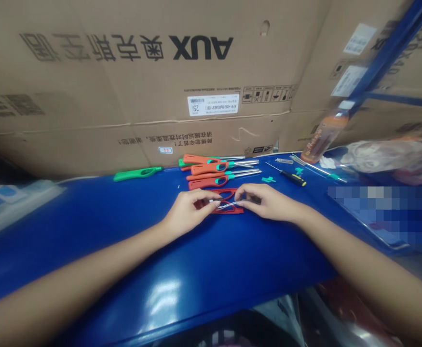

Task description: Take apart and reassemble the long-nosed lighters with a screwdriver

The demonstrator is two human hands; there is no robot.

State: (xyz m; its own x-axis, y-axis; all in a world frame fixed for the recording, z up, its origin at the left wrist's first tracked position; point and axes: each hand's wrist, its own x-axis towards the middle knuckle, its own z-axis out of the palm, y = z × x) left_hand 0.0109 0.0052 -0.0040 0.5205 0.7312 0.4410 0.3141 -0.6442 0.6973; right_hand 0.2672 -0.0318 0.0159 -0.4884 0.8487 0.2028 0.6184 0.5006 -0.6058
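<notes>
Head view: we see both hands at work over a blue desk (124, 270), low and close together near its middle. The left hand (189, 211) has thumb and forefinger pinched on a thin silvery wire (228, 205); the right hand (265, 200) pinches its other end, fingers bent. What else lies between the fingers is too small for us to tell. The wire hangs just above an open red casing (238, 210), which lies on the desk under and between the fingertips. Just behind it we note a stack of orange and red lighters (208, 168), metal barrels pointing right, and off to the left a green handle (137, 174). Right of the stack: a small green piece (268, 179), a black-and-yellow screwdriver (293, 178) lying aslant, and thin metal rods (315, 168). Beyond these a drink bottle (322, 137) leans, with a plastic bag (380, 155) beside it. At far left we find a clear plastic box (19, 209), blurred. A large cardboard box (124, 96), its print upside down, walls off the back.
</notes>
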